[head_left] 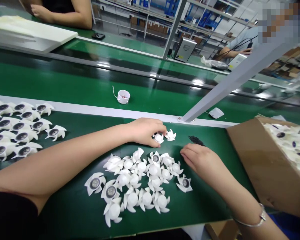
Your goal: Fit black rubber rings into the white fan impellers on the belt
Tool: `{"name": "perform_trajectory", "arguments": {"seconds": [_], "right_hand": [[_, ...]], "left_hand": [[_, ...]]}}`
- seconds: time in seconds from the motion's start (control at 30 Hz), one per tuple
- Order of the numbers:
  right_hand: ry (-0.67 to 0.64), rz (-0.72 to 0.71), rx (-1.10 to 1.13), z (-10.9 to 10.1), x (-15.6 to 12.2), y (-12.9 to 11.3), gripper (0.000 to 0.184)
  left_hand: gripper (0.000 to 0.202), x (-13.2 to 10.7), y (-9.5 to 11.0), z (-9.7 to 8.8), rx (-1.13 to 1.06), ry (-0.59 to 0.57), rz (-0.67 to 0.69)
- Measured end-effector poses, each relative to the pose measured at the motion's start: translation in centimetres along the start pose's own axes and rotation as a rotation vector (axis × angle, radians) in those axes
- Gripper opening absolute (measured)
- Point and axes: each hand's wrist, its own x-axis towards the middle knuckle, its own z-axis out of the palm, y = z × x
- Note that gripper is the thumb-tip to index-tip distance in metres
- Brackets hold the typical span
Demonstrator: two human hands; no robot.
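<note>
White plastic fan impellers (137, 180) lie in a loose heap on the green conveyor belt (72, 213), between my hands, most dome side up, a few showing a dark round centre. My left hand (143, 131) curls over two separated impellers (163, 136) at the heap's far edge, fingertips (155, 143) on the nearer one; whether it truly grips, I cannot tell. My right hand (198, 163) is apart from the left, open and empty, its fingers loosely bent just beside the heap and near a dark bristly clump (196, 140) that I cannot identify. A silver bangle (262, 216) sits on that wrist.

To my left, rows of impellers (22, 123) lie dark centre up, probably spaced so that each face shows. A tilted cardboard box (270, 163) at right, packed with more impellers (287, 140), seems placed within reach as a supply. Beyond the white divider rail (90, 108) stand a white cup with a wire (123, 96) and a white square piece (216, 112). A co-worker's forearms (62, 13) rest farther off.
</note>
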Motion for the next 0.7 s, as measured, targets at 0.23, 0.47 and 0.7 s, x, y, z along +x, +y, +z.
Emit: {"name": "perform_trajectory", "arguments": {"seconds": [0.23,0.47,0.7], "right_hand": [[0.044,0.0,-0.006,0.5,-0.2,0.1,0.02],[0.063,-0.087,-0.098,0.9,-0.4,0.5,0.025],[0.019,-0.132,-0.069,1.5,0.1,1.3,0.018]], "left_hand": [[0.038,-1.8,-1.2,-3.2,-0.284,0.033,-0.274],[0.041,-6.3,-1.0,-2.1,-0.031,0.227,-0.447],[0.041,-7.9,-1.9,-1.6,0.126,0.359,-0.47]]}}
